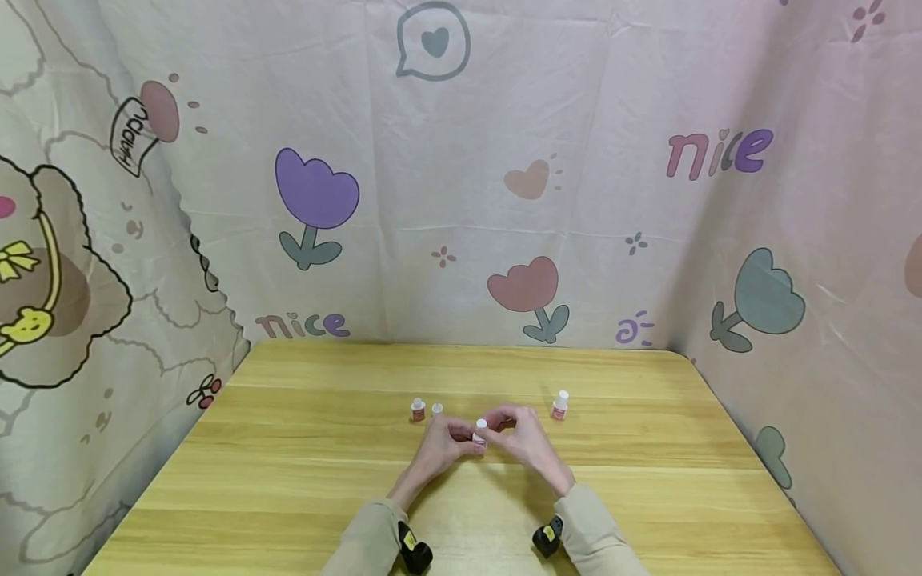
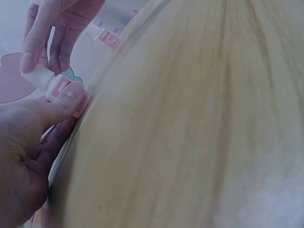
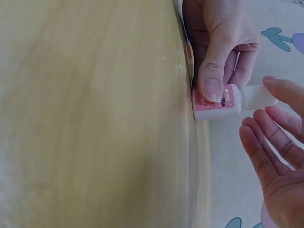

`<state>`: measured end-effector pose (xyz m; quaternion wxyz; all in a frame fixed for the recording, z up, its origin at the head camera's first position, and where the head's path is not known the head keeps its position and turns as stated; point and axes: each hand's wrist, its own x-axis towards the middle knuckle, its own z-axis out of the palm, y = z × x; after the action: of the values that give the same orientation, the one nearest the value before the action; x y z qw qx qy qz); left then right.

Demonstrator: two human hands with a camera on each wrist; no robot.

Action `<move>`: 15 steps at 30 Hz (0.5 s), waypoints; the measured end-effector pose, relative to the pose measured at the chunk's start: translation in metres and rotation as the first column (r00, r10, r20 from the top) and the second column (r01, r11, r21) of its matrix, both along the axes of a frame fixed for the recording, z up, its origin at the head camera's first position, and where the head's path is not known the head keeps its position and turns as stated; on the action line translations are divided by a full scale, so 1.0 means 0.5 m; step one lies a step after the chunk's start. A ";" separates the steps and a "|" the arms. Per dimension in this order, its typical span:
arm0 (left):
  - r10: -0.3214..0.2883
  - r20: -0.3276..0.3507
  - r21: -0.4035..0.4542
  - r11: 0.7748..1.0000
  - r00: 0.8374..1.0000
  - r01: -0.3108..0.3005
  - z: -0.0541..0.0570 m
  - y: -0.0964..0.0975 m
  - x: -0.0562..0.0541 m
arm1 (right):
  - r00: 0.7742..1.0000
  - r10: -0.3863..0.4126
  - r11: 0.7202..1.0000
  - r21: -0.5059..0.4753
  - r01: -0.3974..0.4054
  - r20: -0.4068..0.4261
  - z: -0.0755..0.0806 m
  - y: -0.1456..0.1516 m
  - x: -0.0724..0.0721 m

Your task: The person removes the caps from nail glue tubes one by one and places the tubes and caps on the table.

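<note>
My left hand [image 1: 445, 442] pinches the lower body of a small white glue bottle [image 3: 216, 109] with a pink label, the thumb lying across the label in the right wrist view. The bottle stands upright with its base at the tabletop. Its white cap [image 3: 260, 97] sits on the neck, and my right hand [image 1: 524, 438] holds that cap between thumb and finger. The other right fingers are loosely bent beside it. In the left wrist view the cap [image 2: 39, 77] is partly covered by a right fingertip.
On the wooden table [image 1: 288, 480], a similar bottle [image 1: 418, 410] with a short white top stands left of my hands. Beside it is a small white piece [image 1: 437, 409], partly behind my left hand. Another capped bottle [image 1: 560, 406] stands to the right. A patterned cloth [image 1: 446, 160] hangs behind.
</note>
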<state>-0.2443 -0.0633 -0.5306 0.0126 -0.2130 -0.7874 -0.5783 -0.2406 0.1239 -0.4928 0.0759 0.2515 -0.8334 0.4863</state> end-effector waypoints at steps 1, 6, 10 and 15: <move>0.002 0.002 -0.005 1.000 1.000 -0.002 0.000 0.001 0.000 | 1.000 -0.004 1.000 0.000 0.004 -0.004 0.000 0.000 0.000; 0.006 0.007 0.008 1.000 1.000 -0.006 0.001 0.001 -0.001 | 1.000 0.014 1.000 0.001 -0.014 -0.001 0.002 0.000 -0.001; -0.002 0.006 0.037 0.999 1.000 0.001 0.000 -0.002 -0.001 | 0.999 0.049 0.999 -0.008 -0.049 0.010 0.002 0.001 0.001; -0.010 0.003 0.049 0.999 1.000 0.010 -0.004 -0.003 -0.004 | 0.998 0.063 0.998 -0.011 -0.063 0.024 0.000 0.002 0.001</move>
<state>-0.2461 -0.0650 -0.5325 0.0137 -0.2154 -0.7719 -0.5980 -0.2402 0.1250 -0.4926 0.0519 0.2712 -0.8234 0.4957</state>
